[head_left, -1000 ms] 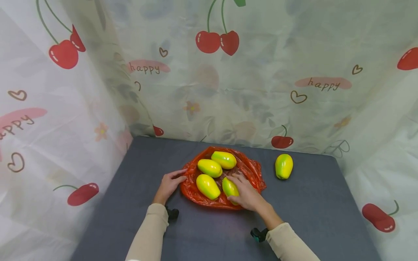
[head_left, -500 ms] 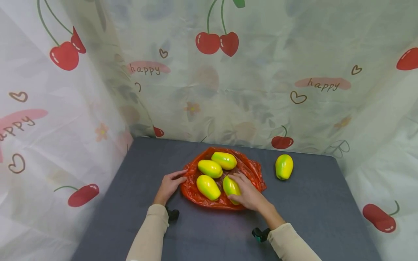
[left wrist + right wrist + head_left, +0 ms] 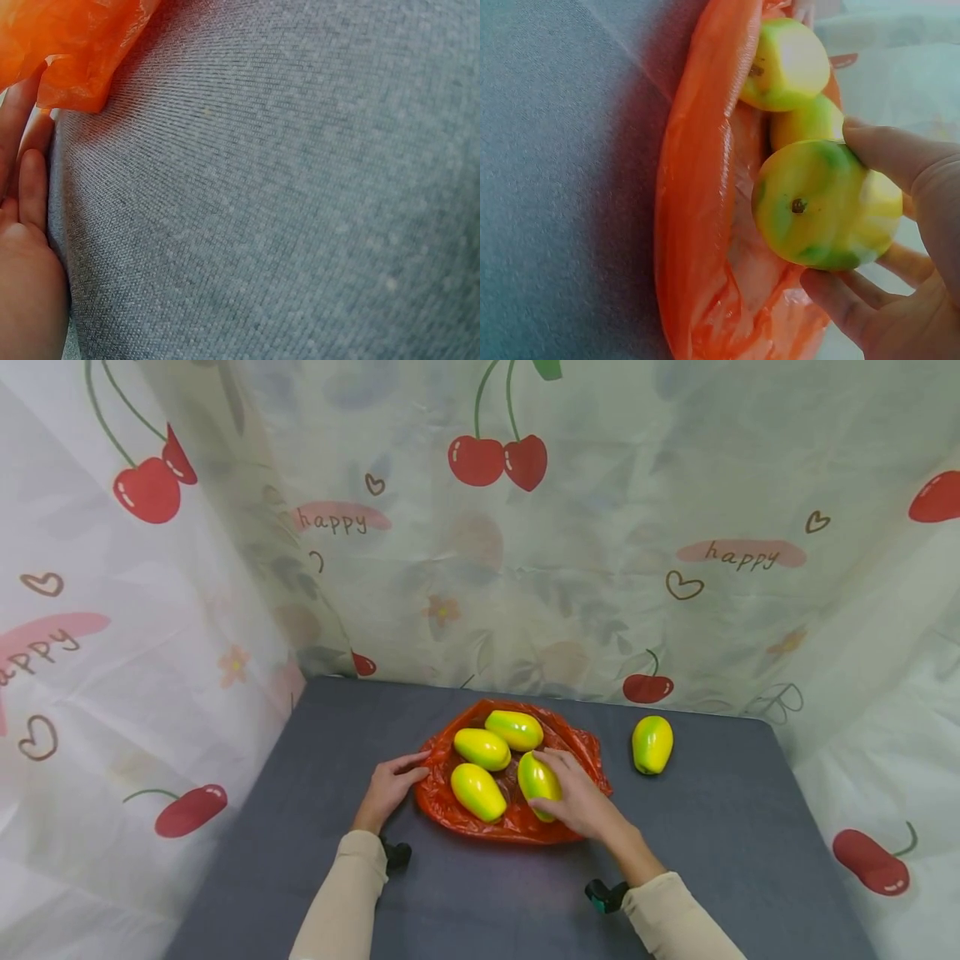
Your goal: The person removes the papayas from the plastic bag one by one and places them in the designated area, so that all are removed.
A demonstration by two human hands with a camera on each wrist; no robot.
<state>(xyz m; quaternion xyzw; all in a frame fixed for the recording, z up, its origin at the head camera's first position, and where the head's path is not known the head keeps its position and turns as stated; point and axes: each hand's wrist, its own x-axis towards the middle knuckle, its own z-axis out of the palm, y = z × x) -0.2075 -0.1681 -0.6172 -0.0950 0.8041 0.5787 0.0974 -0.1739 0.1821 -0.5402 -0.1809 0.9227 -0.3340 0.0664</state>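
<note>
A crinkled red plastic bag (image 3: 442, 810) lies spread on the table with its mouth facing up. My right hand (image 3: 583, 802) grips a yellow-green papaya (image 3: 537, 781) over the bag's right part, thumb on one side and fingers on the other. In the right wrist view the held papaya (image 3: 810, 217) shows its dark stem end toward the camera. Three more papayas (image 3: 478, 792) sit in the bag, left of and behind the held one. At the bag's left edge, my left hand (image 3: 387, 793) touches the plastic with fairly straight fingers; the left wrist view shows the bag (image 3: 82, 67) over its fingertips.
Another papaya (image 3: 652, 744) stands apart on the dark grey table (image 3: 480, 902), right of the bag near the back edge. A cherry-printed curtain (image 3: 480, 568) hangs behind the table and along both sides.
My right hand has raised its papaya a little and shifted it slightly right and away from me. My left hand has stayed at the bag's edge.
</note>
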